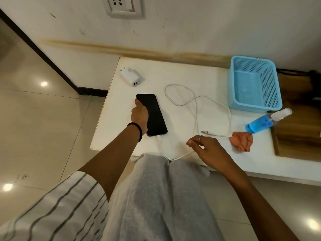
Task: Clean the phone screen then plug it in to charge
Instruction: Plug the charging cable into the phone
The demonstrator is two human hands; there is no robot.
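Observation:
A black phone lies screen up on the white table. My left hand grips its left edge. A white cable is plugged into the phone's near end, loops across the table, and its free plug lies loose. My right hand hovers over the cable near the table's front edge, fingers loosely curled, holding nothing that I can see. A white charger adapter lies at the far left of the table. An orange cloth sits crumpled at the right, beside a blue spray bottle lying on its side.
A light blue plastic basket stands at the back right. A wall socket is above the table. A wooden board lies at the far right edge. My knees in grey fabric are below the table's front.

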